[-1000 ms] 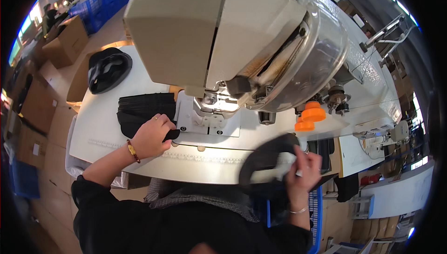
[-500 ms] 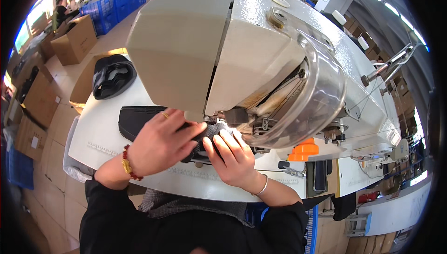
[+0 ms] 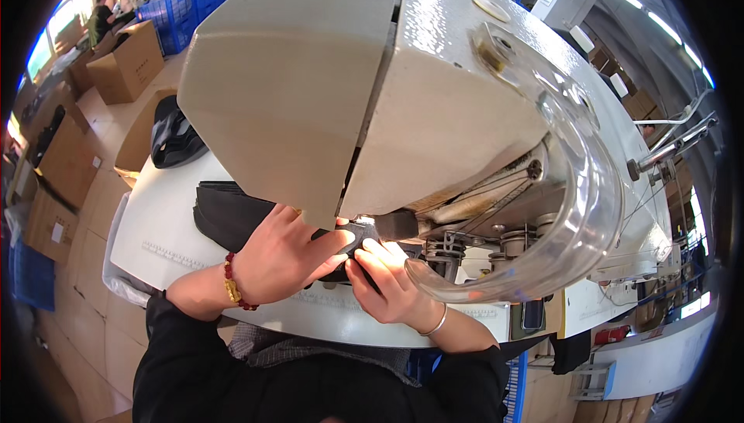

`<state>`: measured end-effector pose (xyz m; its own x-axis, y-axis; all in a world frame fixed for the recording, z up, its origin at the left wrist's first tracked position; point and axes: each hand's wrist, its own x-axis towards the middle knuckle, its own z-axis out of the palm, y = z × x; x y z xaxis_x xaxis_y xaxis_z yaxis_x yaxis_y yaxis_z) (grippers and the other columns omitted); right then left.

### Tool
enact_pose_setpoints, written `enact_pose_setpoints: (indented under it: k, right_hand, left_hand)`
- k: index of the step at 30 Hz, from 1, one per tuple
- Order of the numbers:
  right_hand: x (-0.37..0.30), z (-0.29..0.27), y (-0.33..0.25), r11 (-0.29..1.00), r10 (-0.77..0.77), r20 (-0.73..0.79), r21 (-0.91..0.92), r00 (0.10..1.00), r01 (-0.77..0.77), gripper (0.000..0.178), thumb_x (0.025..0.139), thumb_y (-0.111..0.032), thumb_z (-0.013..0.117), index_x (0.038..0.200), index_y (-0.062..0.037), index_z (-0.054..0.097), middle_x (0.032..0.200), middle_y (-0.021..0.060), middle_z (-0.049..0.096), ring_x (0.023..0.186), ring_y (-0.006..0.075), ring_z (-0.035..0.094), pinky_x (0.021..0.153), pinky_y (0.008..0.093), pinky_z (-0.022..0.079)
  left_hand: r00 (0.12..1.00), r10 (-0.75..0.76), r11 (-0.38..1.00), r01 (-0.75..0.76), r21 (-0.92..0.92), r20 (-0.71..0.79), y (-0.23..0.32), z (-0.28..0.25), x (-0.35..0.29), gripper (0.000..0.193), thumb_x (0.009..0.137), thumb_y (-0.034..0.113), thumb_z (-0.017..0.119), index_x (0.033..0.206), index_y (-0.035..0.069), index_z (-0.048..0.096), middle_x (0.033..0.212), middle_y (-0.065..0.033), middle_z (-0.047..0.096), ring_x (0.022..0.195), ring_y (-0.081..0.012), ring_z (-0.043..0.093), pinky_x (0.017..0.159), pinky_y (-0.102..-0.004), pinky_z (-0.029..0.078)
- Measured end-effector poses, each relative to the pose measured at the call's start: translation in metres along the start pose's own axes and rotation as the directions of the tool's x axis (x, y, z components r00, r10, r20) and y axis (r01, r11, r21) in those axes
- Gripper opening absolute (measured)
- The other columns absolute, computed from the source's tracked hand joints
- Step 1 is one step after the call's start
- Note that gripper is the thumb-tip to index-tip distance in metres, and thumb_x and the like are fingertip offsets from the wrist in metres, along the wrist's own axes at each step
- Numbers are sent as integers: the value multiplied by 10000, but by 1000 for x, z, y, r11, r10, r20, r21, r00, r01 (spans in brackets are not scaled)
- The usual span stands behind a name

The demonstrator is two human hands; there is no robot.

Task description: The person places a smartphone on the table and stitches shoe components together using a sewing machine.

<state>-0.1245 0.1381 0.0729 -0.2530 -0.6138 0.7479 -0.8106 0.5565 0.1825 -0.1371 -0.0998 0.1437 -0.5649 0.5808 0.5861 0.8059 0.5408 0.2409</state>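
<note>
A dark grey fabric piece [image 3: 358, 235] lies under the lit needle area of a large beige sewing machine [image 3: 287, 90]. My left hand [image 3: 283, 259], with a red bead bracelet at the wrist, pinches its left side, thumb and forefinger close to the needle. From the right, my right hand [image 3: 391, 287], wearing a silver bangle, has its fingers bent and pressed together on the same piece. The machine head hides the needle and the far part of the fabric. Left of my left hand lies a stack of flat black pieces [image 3: 226, 214].
A clear curved guard [image 3: 577, 221] juts out at the machine's right. A black moulded item [image 3: 172, 136] sits at the white table's [image 3: 167, 241] far left, beside a cardboard box [image 3: 139, 140]. Grey cloth [image 3: 310, 353] lies across my lap. Another person [image 3: 102, 20] sits far left.
The view has moved nearer, so the machine head and guard look larger. The guard now covers where an orange part showed. Both hands stay at the fabric, with the fingers slightly shifted.
</note>
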Motion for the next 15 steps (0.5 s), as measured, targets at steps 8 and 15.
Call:
enact_pose_setpoints:
  k: [8,15]
  right_hand:
    - [2,0,4,995,-88,-13,42,996,88,180,798,-24,809,959,-51,734,1128,134,677,1078,286,672,854,416,608]
    - [14,-7,7,987,-149,5,-62,989,149,223,775,-40,796,990,-35,740,1139,161,668,1096,319,663,855,421,601]
  left_hand:
    - [999,-23,999,23,22,37,3,-2,1,340,769,170,827,1050,111,645,1194,-87,545,1158,-326,533,963,-459,467]
    - [999,-37,999,37,-9,12,2,2,-2,337,773,182,824,1059,111,660,1168,-73,593,1144,-305,557,956,-447,476]
